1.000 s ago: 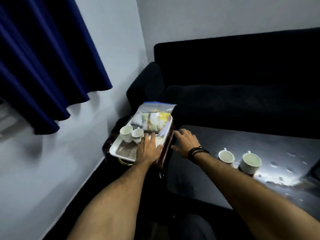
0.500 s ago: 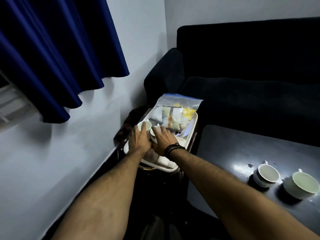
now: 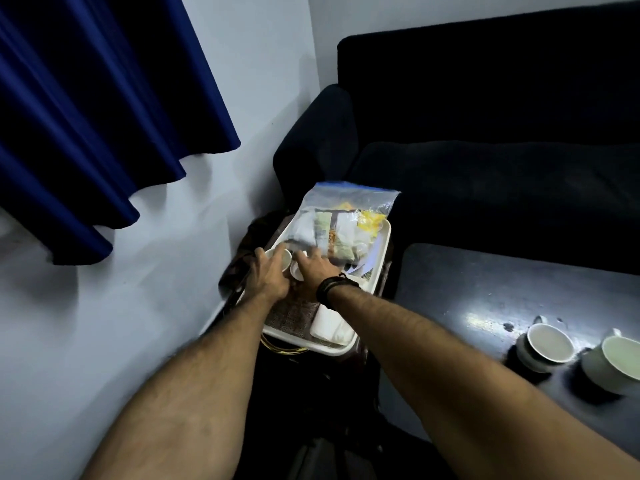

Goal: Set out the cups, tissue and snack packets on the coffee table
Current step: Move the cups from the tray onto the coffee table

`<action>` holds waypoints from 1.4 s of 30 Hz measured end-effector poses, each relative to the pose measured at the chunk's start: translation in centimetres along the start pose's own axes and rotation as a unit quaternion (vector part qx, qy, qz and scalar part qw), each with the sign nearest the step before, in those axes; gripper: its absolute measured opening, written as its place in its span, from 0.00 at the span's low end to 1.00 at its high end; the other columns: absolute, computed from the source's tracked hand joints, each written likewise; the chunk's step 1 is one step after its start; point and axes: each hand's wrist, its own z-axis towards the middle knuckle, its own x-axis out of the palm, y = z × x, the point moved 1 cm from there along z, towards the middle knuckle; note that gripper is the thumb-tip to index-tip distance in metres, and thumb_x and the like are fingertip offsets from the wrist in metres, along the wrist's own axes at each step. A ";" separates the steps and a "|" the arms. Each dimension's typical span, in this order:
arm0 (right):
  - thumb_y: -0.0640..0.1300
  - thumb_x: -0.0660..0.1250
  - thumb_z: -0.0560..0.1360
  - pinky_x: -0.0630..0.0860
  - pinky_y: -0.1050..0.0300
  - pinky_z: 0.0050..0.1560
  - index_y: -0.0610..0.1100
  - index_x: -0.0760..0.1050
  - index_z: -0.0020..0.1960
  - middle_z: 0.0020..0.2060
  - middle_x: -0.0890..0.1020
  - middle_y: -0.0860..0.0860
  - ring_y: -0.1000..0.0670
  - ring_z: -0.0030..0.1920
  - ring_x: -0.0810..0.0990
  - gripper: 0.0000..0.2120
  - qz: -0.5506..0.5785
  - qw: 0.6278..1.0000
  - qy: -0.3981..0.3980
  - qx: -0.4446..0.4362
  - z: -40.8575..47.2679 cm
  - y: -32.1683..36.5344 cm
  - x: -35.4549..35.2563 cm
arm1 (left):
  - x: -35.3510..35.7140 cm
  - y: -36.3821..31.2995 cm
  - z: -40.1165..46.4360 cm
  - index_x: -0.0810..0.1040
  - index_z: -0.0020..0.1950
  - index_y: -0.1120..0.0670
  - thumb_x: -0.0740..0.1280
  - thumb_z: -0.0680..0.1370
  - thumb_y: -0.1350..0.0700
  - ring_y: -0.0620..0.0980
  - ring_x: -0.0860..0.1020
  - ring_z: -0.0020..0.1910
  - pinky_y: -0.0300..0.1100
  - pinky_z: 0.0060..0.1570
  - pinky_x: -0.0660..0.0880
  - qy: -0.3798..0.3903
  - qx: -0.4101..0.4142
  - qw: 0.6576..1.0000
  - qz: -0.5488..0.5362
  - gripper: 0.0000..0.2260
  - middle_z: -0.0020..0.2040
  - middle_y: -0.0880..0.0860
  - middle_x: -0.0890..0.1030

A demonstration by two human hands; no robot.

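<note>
A white tray (image 3: 379, 249) sits on a low stand left of the dark coffee table (image 3: 485, 289). On the tray lie a clear bag of snack packets (image 3: 341, 216), a folded white tissue (image 3: 327, 325) and two small white cups. My left hand (image 3: 268, 277) has thumb and fingers around the left cup (image 3: 281, 257). My right hand (image 3: 317, 271), with a black wristband, rests with fingers spread over the right cup (image 3: 297, 271), partly hiding it. Two more white cups (image 3: 549, 344) (image 3: 620, 360) stand on the coffee table at the right.
A dark sofa (image 3: 485, 150) runs behind the tray and the table. A blue curtain (image 3: 104, 116) hangs over the pale wall at the left. Dark bags lie on the floor below the tray.
The view has swung left toward the tray. Both hands have moved forward from the tray's near end onto the two cups, the right hand coming over from the table edge.
</note>
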 end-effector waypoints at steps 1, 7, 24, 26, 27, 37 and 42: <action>0.47 0.70 0.73 0.75 0.41 0.55 0.44 0.61 0.70 0.67 0.65 0.37 0.34 0.63 0.73 0.31 0.014 1.000 -0.014 -0.010 -0.5 -0.1 -0.3 | -0.1 -0.2 -0.5 0.62 0.74 0.43 0.70 0.74 0.51 0.64 0.71 0.63 0.54 0.53 0.74 -0.011 0.001 1.000 0.007 0.30 0.63 0.59 0.66; 0.43 0.68 0.74 0.76 0.45 0.48 0.47 0.63 0.69 0.62 0.69 0.41 0.37 0.56 0.75 0.26 0.032 0.991 -0.128 -0.023 -5.2 -4.5 -4.6 | -1.5 -3.4 -3.2 0.60 0.76 0.48 0.67 0.74 0.56 0.64 0.71 0.61 0.54 0.54 0.73 -0.063 0.040 0.997 0.014 0.32 0.64 0.61 0.65; 0.51 0.65 0.76 0.78 0.42 0.54 0.49 0.67 0.66 0.61 0.70 0.42 0.36 0.55 0.78 0.20 -0.013 0.952 -0.221 0.212 -26.5 -29.8 -21.4 | 0.6 -30.1 -11.6 0.59 0.76 0.50 0.65 0.74 0.48 0.64 0.71 0.63 0.56 0.56 0.73 -0.036 0.209 0.977 -0.032 0.32 0.66 0.61 0.65; 0.51 0.65 0.76 0.78 0.42 0.55 0.49 0.67 0.66 0.61 0.69 0.42 0.36 0.55 0.78 0.21 -0.012 0.945 -0.224 0.238 -28.4 -32.6 -22.1 | 2.2 -32.7 -12.1 0.60 0.76 0.50 0.65 0.74 0.48 0.63 0.71 0.63 0.56 0.55 0.73 -0.026 0.215 0.975 -0.042 0.31 0.65 0.60 0.65; 0.51 0.66 0.76 0.78 0.43 0.55 0.49 0.67 0.67 0.61 0.69 0.42 0.36 0.55 0.78 0.21 -0.012 0.943 -0.223 0.248 -29.2 -33.8 -22.3 | 3.0 -33.9 -12.3 0.60 0.75 0.50 0.65 0.74 0.48 0.63 0.72 0.63 0.56 0.55 0.73 -0.019 0.220 0.974 -0.044 0.31 0.65 0.60 0.66; 0.51 0.66 0.75 0.77 0.48 0.57 0.49 0.68 0.67 0.61 0.70 0.42 0.37 0.56 0.78 0.22 0.034 0.949 -0.167 0.264 -28.6 -38.9 -17.6 | 10.7 -41.0 -12.5 0.61 0.74 0.48 0.69 0.73 0.48 0.60 0.72 0.63 0.55 0.57 0.74 0.037 0.248 0.968 -0.003 0.31 0.64 0.58 0.67; 0.48 0.66 0.74 0.77 0.44 0.58 0.48 0.68 0.66 0.60 0.71 0.41 0.37 0.56 0.78 0.21 0.050 0.956 -0.131 0.256 -26.1 -38.9 -15.0 | 13.7 -40.6 -12.3 0.60 0.75 0.48 0.68 0.74 0.48 0.59 0.71 0.64 0.54 0.59 0.73 0.051 0.228 0.972 0.020 0.31 0.66 0.58 0.67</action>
